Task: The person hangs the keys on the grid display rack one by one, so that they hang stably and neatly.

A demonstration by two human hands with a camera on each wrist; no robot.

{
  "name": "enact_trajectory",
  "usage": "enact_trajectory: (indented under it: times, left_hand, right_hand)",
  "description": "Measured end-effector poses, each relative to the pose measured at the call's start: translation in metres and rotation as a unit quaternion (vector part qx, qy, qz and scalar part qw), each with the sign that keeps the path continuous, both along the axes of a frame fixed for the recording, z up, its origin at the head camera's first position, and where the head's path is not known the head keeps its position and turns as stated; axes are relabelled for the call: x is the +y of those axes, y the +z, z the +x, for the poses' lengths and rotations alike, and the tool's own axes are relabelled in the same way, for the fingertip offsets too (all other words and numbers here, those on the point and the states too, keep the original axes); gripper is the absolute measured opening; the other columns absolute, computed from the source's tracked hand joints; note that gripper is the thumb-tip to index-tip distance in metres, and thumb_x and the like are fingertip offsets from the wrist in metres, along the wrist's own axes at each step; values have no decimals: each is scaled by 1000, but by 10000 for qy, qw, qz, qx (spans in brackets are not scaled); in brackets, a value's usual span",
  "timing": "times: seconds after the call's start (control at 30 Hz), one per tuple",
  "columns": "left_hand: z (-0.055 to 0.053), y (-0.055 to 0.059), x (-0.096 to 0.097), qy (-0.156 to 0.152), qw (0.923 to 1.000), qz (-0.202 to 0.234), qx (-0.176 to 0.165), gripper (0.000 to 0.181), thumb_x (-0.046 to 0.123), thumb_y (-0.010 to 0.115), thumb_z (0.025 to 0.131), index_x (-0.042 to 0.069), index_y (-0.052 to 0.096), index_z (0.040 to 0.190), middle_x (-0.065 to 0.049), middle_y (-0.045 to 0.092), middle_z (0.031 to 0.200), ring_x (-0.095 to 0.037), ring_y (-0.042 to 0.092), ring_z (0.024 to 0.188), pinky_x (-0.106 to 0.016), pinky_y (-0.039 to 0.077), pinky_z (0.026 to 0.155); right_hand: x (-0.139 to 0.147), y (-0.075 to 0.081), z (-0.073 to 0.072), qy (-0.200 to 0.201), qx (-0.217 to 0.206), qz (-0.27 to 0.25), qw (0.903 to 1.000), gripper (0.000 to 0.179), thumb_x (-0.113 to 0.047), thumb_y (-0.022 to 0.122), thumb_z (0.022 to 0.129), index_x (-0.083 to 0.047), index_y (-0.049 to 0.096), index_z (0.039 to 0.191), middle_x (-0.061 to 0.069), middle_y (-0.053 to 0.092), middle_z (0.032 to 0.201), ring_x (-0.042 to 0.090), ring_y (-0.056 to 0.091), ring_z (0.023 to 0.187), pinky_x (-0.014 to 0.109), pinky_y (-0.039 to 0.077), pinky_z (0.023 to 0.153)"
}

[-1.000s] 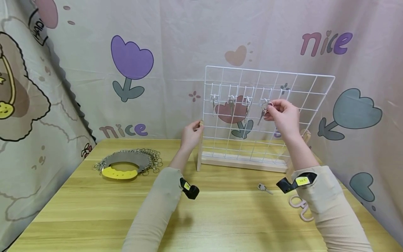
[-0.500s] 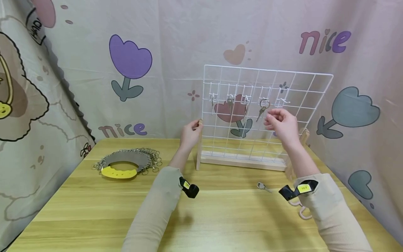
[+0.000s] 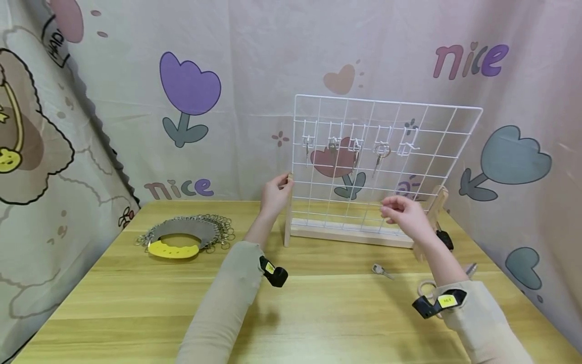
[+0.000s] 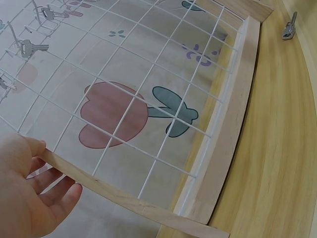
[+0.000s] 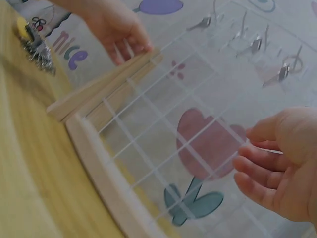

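Note:
A white wire grid rack [image 3: 350,236] with a wooden base and side posts stands upright on the table. My left hand [image 3: 274,194] pinches the top of its left wooden post [image 4: 119,198] between thumb and fingers. Keys hang from several hooks on the grid; the rightmost key [image 3: 378,165] hangs by a ring, and beside it the white hook at the right [image 3: 406,148] carries nothing. Below these, my right hand [image 3: 404,215] is in front of the grid, fingers loosely bent and holding nothing. A loose key [image 3: 382,271] lies on the table before the rack.
At the left lies a grey ring band with a yellow section [image 3: 173,249], fringed with many small metal rings. Pink scissors [image 3: 426,288] lie at the right, partly behind my right forearm. A black object [image 3: 445,239] sits by the rack's right post. Printed cloth hangs behind.
My right hand has let go of the ringed key, which now hangs on its hook, and has moved down. My left hand stays on the post.

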State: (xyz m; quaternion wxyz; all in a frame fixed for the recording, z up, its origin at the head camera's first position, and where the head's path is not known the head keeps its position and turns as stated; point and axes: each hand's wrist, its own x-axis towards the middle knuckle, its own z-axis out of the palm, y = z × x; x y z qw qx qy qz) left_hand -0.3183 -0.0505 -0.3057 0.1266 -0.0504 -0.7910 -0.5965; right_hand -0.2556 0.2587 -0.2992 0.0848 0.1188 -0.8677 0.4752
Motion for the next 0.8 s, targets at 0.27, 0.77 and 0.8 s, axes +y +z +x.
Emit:
enact_trajectory:
  times: [0.27,0.77,0.8]
  left_hand:
    - [0,0,1,40,10000,33,-40,38,21,55,95,8,53,130,-11,57,125,-25,54,113,-37,46,92]
    - [-1,-1,2,1,10000,63,-69,40,23,54,95,8,52,132,-11,56,127,-25,53,113,-36,46,92]
    - [-1,0,2,1,9999,74,-96,40,23,54,95,8,52,132,-11,55,127,-25,53,113,-36,46,92]
  right_hand:
    - [12,-40,5,388,-557,277,9973,33,-9,59,90,14,53,112,22,61,100,32,59,89,34,53,74]
    - [30,-80,24,803,-967,578,9904,29,-4,63,85,15,55,106,15,61,94,18,56,83,22,50,69]
    - [31,-82,25,876,-960,611,9896,28,-3,63,85,15,56,105,15,61,93,17,56,82,22,50,68]
